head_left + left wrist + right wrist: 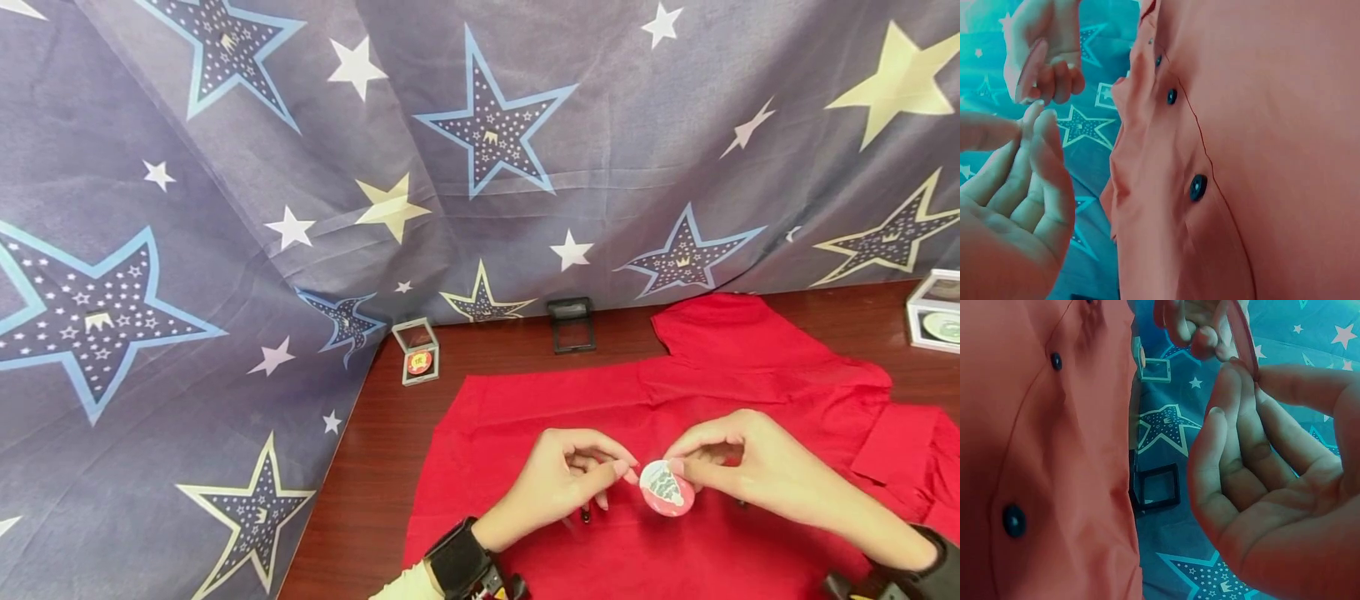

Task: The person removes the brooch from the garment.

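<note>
My right hand (757, 471) pinches a round badge (666, 488) by its right edge, thumb in front. A green tree on white and a red lower part show on its face. Seen edge-on, the badge (1244, 337) stands between thumb and fingertips in the right wrist view. Just left of it is my left hand (566, 475), its thumb tip meeting curled fingers; nothing shows between them in the left wrist view. Whether these fingertips touch the badge is unclear. Below both hands lies a red shirt (540, 408), with dark buttons (1198, 187) along its front.
At the back of the brown table (356, 467) stand an opened pale case (422, 379) with a red round badge and a dark frame-like case (573, 337). Another white case (918, 321) sits at the far right. A star-patterned cloth (315, 167) hangs behind.
</note>
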The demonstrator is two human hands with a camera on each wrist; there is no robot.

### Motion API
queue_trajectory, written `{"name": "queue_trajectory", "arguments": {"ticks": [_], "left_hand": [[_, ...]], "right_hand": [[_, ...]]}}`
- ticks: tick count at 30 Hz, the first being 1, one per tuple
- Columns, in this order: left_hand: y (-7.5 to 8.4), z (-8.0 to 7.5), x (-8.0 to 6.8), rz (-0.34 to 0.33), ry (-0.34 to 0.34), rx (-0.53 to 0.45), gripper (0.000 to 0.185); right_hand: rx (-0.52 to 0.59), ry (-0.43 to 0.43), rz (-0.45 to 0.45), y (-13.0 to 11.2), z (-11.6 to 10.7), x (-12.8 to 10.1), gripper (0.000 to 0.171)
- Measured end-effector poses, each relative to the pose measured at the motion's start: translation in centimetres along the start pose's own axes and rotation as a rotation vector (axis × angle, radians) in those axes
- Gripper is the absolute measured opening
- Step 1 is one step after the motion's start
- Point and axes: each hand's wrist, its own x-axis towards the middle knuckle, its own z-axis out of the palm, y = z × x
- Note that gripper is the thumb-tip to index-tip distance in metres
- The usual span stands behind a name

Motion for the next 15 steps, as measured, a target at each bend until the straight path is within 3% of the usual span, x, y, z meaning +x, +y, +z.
{"name": "queue_trajectory", "arguments": {"ticks": [4, 10, 15], "left_hand": [[-0.2, 0.0, 0.0, -0.092, -0.041, -0.076, 0.016], [0.1, 0.2, 0.2, -0.176, -0.069, -0.121, 0.014], [0.2, 0.3, 0.2, -0.2, -0.101, -0.15, 0.014]], "right_hand": [[-0.012, -0.035, -0.026, 0.1, -0.2, 0.4, 0.021], [-0.005, -0.102, -0.086, -0.1, -0.3, 1.1, 0.016], [-0.034, -0.136, -0.149, -0.1, -0.3, 1.5, 0.02]]}}
